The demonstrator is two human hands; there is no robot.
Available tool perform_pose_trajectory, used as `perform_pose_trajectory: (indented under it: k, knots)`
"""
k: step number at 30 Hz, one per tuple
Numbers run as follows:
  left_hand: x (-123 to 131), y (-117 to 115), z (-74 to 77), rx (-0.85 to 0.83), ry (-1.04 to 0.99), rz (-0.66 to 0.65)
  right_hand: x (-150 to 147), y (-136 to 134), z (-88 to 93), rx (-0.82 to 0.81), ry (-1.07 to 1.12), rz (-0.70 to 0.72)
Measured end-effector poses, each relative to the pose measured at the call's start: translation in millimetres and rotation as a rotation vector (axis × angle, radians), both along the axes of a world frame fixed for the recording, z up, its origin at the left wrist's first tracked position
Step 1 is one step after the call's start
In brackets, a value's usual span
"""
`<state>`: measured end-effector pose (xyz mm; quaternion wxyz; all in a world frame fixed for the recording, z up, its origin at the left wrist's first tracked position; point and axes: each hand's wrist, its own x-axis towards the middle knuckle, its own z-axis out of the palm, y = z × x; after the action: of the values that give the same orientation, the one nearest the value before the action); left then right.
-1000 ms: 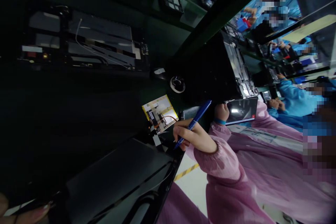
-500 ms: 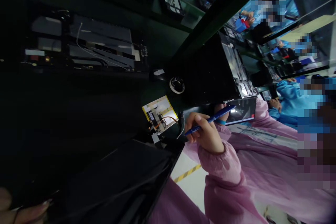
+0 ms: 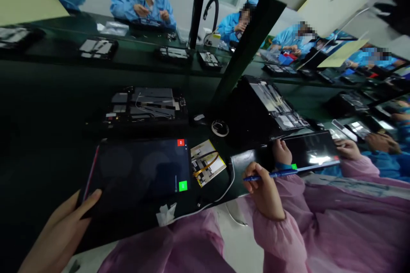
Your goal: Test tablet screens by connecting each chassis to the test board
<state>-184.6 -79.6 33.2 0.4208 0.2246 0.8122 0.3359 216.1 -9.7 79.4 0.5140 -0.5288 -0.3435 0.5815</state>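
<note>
Over the bench (image 3: pixel 208 196), a tablet (image 3: pixel 141 170) stretches sideways. Left hand (image 3: pixel 68 222) clasps its left end; right hand (image 3: pixel 261 183), beyond its right, pinches a pen (image 3: pixel 283 173).

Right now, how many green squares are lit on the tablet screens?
2 in view: one green square at the lower right of the tablet in the left hand, another at the lower left of the co-worker's tablet. More could be hidden.

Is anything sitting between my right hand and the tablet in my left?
Yes: a yellow-edged part lies beside the tablet in your left hand, and a white cable curves between that part and your right hand. Both look low, so probably easily passed over.
</note>
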Motion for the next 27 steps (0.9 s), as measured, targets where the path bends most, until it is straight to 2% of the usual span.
perform_pose_trajectory:
  k: [2, 3, 6, 10, 13, 17, 21, 24, 27]
  knots:
    - [7, 1, 3.2, 0.002, -0.194, 0.061, 4, -5, -3.6, 0.011, 0.014, -0.024]
    - [12, 1, 4.8, 0.009, -0.224, 0.079, 6, -8, -5.3, 0.018, 0.022, -0.037]
    - [22, 1, 5.4, 0.083, -0.104, 0.034, 11, -16, -12.2, 0.033, 0.027, -0.065]
    - [24, 3, -6.6, 0.195, 0.027, -0.007, 9, -26, -28.8, 0.078, -0.051, -0.053]
    - [18, 2, -17.5, 0.144, 0.276, -0.143, -4, -34, -43.6, 0.175, -0.176, 0.000]
    - [9, -5, -28.5, 0.070, 0.587, -0.313, -37, -40, -57.6, 0.430, -0.502, 0.273]
    - [4, -15, -27.4, 0.120, 0.751, -0.303, -76, -31, -68.9, 0.813, -0.861, 0.426]
    - [4, -26, -19.1, 0.193, 0.689, -0.211, -93, -22, -75.6, 0.965, -1.041, 0.471]
    - [15, -36, -14.5, 0.327, 0.409, -0.216, -94, -20, -74.4, 0.980, -1.084, 0.423]
